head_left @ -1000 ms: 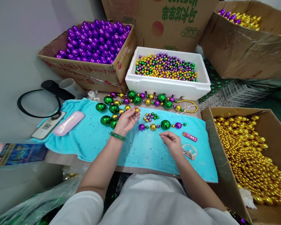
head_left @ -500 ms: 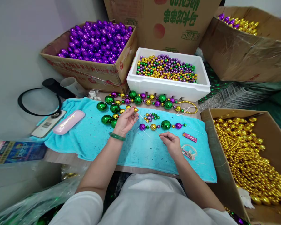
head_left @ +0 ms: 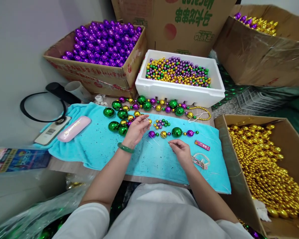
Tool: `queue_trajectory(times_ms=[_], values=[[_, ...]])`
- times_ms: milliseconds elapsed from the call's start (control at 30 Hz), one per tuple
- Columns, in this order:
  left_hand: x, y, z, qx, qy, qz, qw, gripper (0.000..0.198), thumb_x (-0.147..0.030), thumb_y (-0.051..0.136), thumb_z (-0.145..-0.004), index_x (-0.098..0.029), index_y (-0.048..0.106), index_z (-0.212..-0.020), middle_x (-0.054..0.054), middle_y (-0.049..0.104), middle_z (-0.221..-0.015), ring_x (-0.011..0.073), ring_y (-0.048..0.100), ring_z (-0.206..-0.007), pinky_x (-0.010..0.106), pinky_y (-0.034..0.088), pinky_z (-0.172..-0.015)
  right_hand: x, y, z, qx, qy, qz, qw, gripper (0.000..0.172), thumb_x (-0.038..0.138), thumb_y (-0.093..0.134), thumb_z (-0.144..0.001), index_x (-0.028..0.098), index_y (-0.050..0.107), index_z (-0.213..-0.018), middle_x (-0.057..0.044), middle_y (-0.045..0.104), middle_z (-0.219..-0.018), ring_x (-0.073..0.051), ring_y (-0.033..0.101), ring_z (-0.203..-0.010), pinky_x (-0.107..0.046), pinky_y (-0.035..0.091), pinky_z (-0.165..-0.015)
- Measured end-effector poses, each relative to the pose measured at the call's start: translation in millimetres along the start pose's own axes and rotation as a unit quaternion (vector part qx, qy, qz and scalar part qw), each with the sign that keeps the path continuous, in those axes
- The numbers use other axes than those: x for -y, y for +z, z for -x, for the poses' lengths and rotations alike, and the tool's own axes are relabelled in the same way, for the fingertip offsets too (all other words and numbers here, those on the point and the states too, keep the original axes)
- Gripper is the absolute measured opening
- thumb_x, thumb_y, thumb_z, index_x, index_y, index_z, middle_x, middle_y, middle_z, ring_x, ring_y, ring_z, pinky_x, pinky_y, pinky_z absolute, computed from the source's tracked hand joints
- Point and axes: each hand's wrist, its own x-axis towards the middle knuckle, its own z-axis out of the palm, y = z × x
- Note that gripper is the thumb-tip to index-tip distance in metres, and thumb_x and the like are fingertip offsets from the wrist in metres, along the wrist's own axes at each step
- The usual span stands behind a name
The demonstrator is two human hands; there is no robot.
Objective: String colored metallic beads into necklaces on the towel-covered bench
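Observation:
My left hand, with a green bangle on the wrist, pinches a thin pale string above the towel. Its other end is between the closed fingertips of my right hand. A small gold bead shows at my left fingertips; whether it is on the string I cannot tell. Just beyond lies a cluster of small beads in green, purple and gold. A short row of beads with a big green bead lies on the towel between and beyond my hands. Large green beads sit left of my left hand.
Under everything is a blue towel. Finished-looking bead strands lie before a white foam box of small beads. Cartons of purple beads and gold bead strings flank the table. A pink case and small pink packet rest on the towel.
My left hand has shifted slightly right, closer to the small bead cluster. My right hand stays nearly where it was, still pinching the string.

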Motion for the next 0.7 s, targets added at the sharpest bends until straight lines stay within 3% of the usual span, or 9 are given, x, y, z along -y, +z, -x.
queue_trajectory(times_ms=[100,167,233,300,367,433,533,700], values=[[3,-9.9,10,-0.018,0.087,-0.195,0.977,0.03,-0.026,0.07,-0.075,-0.018,0.066,-0.103,0.004,0.066,-0.092,0.0136,0.063,-0.08,0.025,0.049,-0.072,0,0,1,0.008,0.004,-0.027,1.0,0.019,0.036,0.07,-0.065,0.019,0.071,-0.074,0.003,0.05,-0.052,-0.01,0.039,-0.048,-0.024,0.031,-0.044],[0,-29.8,15,-0.096,0.187,-0.344,0.915,0.025,-0.031,0.067,-0.078,-0.018,0.067,-0.1,0.006,0.066,-0.098,0.0159,0.061,-0.087,0.029,0.048,-0.08,0,-2,2,0.003,0.0,-0.039,0.999,0.018,0.036,0.07,-0.066,0.02,0.071,-0.074,0.003,0.049,-0.052,-0.01,0.039,-0.047,-0.024,0.031,-0.044],[-6,-56.7,19,-0.184,0.247,-0.468,0.828,0.022,-0.033,0.062,-0.082,-0.018,0.068,-0.097,0.007,0.064,-0.099,0.0181,0.06,-0.088,0.031,0.047,-0.084,0,-5,2,-0.005,-0.002,-0.049,0.999,0.018,0.035,0.072,-0.065,0.02,0.071,-0.073,0.003,0.05,-0.052,-0.009,0.039,-0.047,-0.024,0.032,-0.043],[-10,-83.3,23,-0.224,0.241,-0.561,0.76,0.022,-0.032,0.058,-0.083,-0.018,0.068,-0.097,0.008,0.063,-0.097,0.0209,0.059,-0.088,0.035,0.046,-0.085,-1,-8,1,-0.007,0.0,-0.053,0.999,0.018,0.036,0.072,-0.064,0.019,0.07,-0.072,0.003,0.05,-0.052,-0.01,0.039,-0.047,-0.024,0.031,-0.043],[-9,-102.6,28,-0.218,0.214,-0.619,0.723,0.024,-0.033,0.058,-0.083,-0.018,0.067,-0.1,0.009,0.063,-0.098,0.0241,0.059,-0.092,0.038,0.046,-0.087,-1,-9,-1,-0.005,0.006,-0.056,0.998,0.019,0.036,0.073,-0.063,0.02,0.069,-0.072,0.003,0.05,-0.051,-0.01,0.04,-0.047,-0.024,0.03,-0.042],[-4,-111.7,31,-0.202,0.195,-0.651,0.705,0.031,-0.037,0.06,-0.082,-0.017,0.065,-0.106,0.012,0.062,-0.103,0.0273,0.058,-0.098,0.04,0.045,-0.09,-2,-8,-2,0.001,0.011,-0.055,0.998,0.018,0.035,0.073,-0.063,0.02,0.07,-0.072,0.003,0.05,-0.051,-0.01,0.041,-0.048,-0.024,0.03,-0.042],[8,-109.5,31,-0.195,0.175,-0.671,0.694,0.048,-0.043,0.062,-0.08,-0.015,0.058,-0.119,0.016,0.059,-0.112,0.0324,0.056,-0.108,0.043,0.044,-0.093,-3,-2,-1,0.016,0.01,-0.045,0.999,0.017,0.034,0.072,-0.063,0.019,0.07,-0.072,0.003,0.051,-0.052,-0.01,0.04,-0.048,-0.024,0.03,-0.042],[17,-93.8,25,-0.198,0.167,-0.643,0.721,0.059,-0.038,0.067,-0.075,-0.016,0.052,-0.128,0.018,0.054,-0.122,0.0349,0.051,-0.118,0.047,0.041,-0.099,-3,7,3,0.047,-0.02,-0.008,0.999,0.014,0.034,0.071,-0.065,0.02,0.072,-0.069,0.0,0.056,-0.06,-0.01,0.042,-0.05,-0.024,0.03,-0.043]])
